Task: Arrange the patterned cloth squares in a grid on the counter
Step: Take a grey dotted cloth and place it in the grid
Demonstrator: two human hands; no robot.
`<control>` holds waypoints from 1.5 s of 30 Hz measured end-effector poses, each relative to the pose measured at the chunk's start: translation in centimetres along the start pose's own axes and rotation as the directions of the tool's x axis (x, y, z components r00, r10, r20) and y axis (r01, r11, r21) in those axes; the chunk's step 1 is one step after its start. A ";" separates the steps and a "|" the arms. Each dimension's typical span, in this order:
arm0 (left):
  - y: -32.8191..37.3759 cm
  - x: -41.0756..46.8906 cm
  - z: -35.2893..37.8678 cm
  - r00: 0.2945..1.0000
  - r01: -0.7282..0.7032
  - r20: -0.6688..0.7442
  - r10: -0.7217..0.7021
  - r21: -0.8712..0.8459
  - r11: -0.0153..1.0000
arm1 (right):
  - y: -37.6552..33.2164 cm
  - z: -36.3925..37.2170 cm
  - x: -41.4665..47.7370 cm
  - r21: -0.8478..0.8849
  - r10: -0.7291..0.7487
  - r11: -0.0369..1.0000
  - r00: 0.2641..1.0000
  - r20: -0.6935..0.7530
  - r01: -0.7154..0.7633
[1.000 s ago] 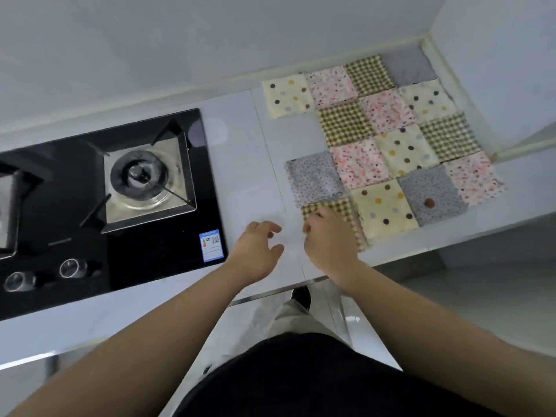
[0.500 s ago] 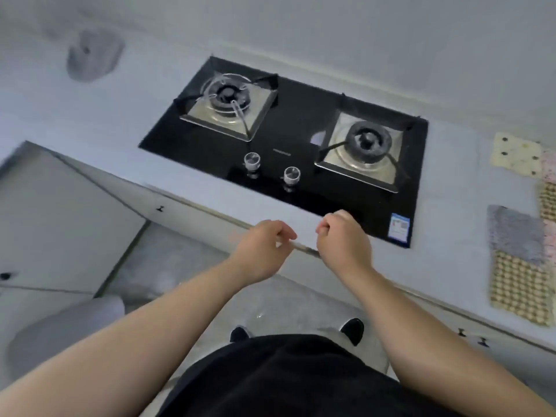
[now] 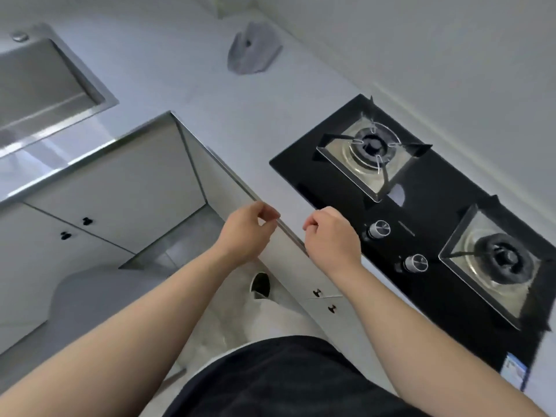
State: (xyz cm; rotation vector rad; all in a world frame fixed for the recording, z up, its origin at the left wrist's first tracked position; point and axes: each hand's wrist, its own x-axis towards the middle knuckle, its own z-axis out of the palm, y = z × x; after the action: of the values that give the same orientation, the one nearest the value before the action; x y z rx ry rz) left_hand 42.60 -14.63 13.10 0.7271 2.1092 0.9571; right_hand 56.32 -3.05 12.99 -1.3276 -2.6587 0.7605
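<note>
Setting: kitchen, white L-shaped counter [image 3: 186, 85] under a plain pale wall [image 3: 451, 40]. View tilted, some motion blur.
Cabinets [image 3: 120, 188]: pale doors under the counter, left of the hob, with small dark knobs [image 3: 87, 221].
Hob [image 3: 427, 212]: black glass, set into the counter along the wall at right. Two burners on steel trays, one far [image 3: 371, 145], one near [image 3: 501, 258].
Sink [image 3: 39, 85]: steel basin, well left of the hob, on the other leg of the counter.
Clothing: black garment [image 3: 285, 377] at bottom centre, below the hob's front edge; pale trousers showing above it.
Grey object [image 3: 252, 51]: lies on the counter beyond the hob's far-left corner; too blurred to say what it is.
Left hand [image 3: 245, 233]: off the hob's left side, over the counter edge. Fingers loosely curled, thumb near forefinger; nothing seen between them.
Right hand [image 3: 332, 239]: just left of the hob's dials, back of hand up. Fingers curled under loosely; nothing seen in it.
Dials: two metal ones on the hob's front strip [image 3: 379, 228], [image 3: 416, 262].
Sticker [image 3: 515, 370]: blue and white, on the hob's near corner.
Cloth squares: outside this view; place cannot be told.
</note>
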 end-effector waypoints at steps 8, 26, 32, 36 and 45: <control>-0.2 12.3 -8.6 0.996 0.083 -0.041 -0.081 0.070 0.994 | -6.4 2.4 16.1 0.037 -0.070 0.997 0.994 0.088 0.067; 0.1 36.5 -25.0 0.975 -0.215 0.108 0.192 0.285 0.934 | -18.9 5.6 34.7 0.041 0.168 0.985 0.985 -0.035 -0.167; 0.9 43.2 -26.9 0.921 -0.390 0.145 0.362 0.283 0.876 | -21.6 7.2 39.1 0.108 0.255 0.965 0.948 -0.190 -0.238; -0.3 47.6 -24.5 0.869 -0.487 0.067 0.489 0.280 0.827 | -20.9 9.7 43.0 0.162 0.228 0.970 0.909 -0.348 -0.181; -7.1 53.5 -17.8 0.662 -0.609 -0.004 0.749 0.579 0.542 | -17.9 18.4 45.6 0.348 0.214 0.937 0.764 -0.609 0.015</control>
State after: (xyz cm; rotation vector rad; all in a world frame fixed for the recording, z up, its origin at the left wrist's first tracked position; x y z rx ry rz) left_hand -4.66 12.39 -3.27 1.9484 2.3688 0.8543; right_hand 9.70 15.64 -1.69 -1.3330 -1.8382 0.5852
